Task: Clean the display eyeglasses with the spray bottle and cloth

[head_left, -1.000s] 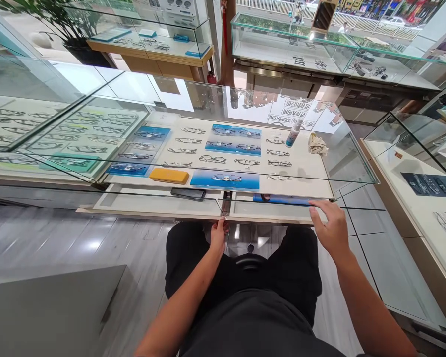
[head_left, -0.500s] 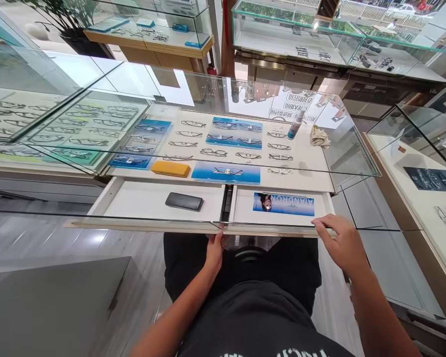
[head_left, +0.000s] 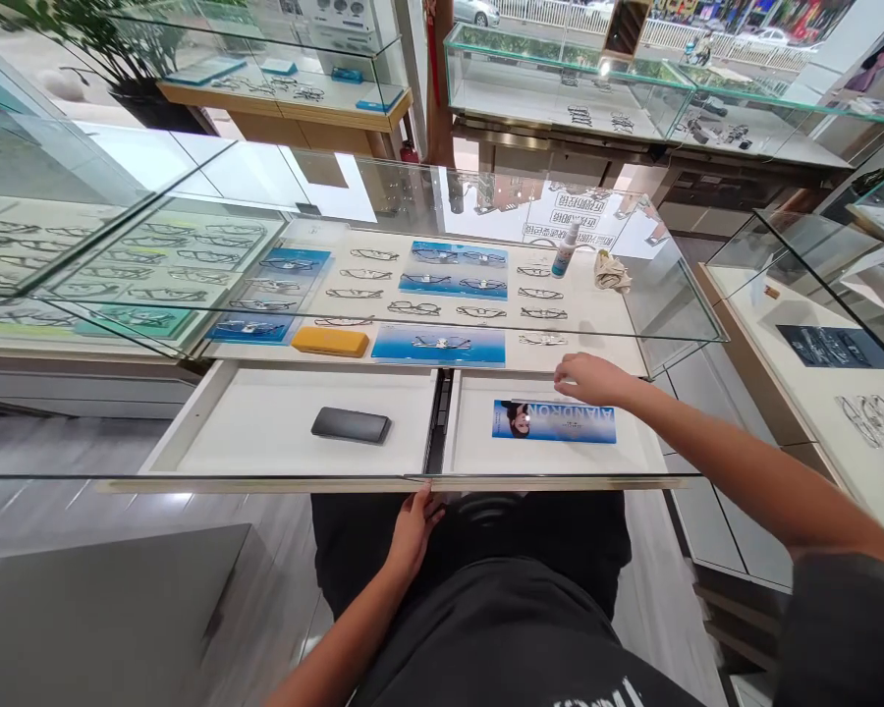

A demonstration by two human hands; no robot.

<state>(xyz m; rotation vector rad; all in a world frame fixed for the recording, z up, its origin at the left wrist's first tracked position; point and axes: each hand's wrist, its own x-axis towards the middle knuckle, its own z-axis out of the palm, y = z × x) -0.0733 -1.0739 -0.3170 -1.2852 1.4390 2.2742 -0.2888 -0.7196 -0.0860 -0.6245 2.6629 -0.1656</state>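
Note:
My left hand grips the front edge of the pulled-out white drawers under a glass display case, fingers curled on the rim. My right hand reaches forward over the right drawer, fingers loosely bent and empty, just above a blue printed card and near the rows of eyeglass frames. A black case lies in the left drawer. A yellow case rests on the display shelf.
A spray bottle and a crumpled cloth sit at the shelf's back right. More glass counters with glasses stand to the left, right and behind. My black-clothed lap is below the drawers.
The drawers have slid further out toward me. My right hand left the drawer's front edge and reached forward over the blue card. My left hand stayed on the rim.

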